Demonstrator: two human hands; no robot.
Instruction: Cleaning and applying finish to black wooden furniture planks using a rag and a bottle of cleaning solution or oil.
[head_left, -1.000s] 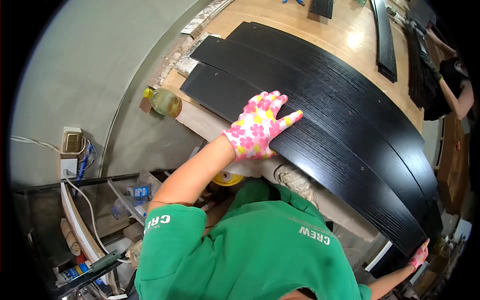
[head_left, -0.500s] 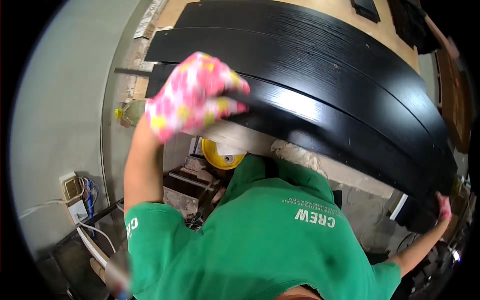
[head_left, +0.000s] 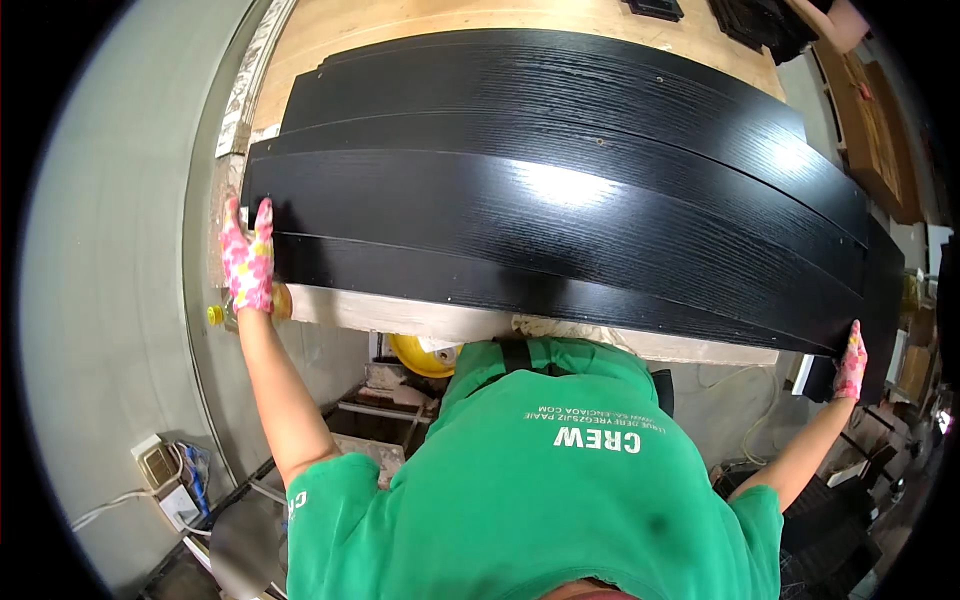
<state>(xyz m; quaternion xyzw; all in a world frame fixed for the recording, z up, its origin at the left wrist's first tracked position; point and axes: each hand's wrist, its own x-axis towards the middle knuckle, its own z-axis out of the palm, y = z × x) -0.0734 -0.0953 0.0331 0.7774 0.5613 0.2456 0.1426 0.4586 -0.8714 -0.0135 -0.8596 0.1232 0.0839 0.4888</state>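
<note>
Long black wood-grain boards point(head_left: 420, 185) lie overlapped in a stack across the bench, stretching from my left hand to my right hand. My left hand point(head_left: 249, 265), in a pink, white and yellow patterned glove, is at the boards' left end. Its thumb and fingers are spread apart, the thumb against the black surface and the fingers beyond the end. Far to the right, my right hand point(head_left: 851, 370), in a similar glove, holds the near right edge of a black board. Its fingers are close together, and their undersides are hidden.
The boards rest on a light wooden bench top point(head_left: 345, 30). A yellow round container point(head_left: 418, 358) is below the near edge. A wall point(head_left: 120, 260) rises at the left, with a socket box point(head_left: 155, 462) and cables. Another person's arm point(head_left: 843, 25) shows at the far right.
My left hand has moved from above the boards to their left end, its fingers now spread. The topmost board now overlaps the stack differently. My right hand stays at the right end.
</note>
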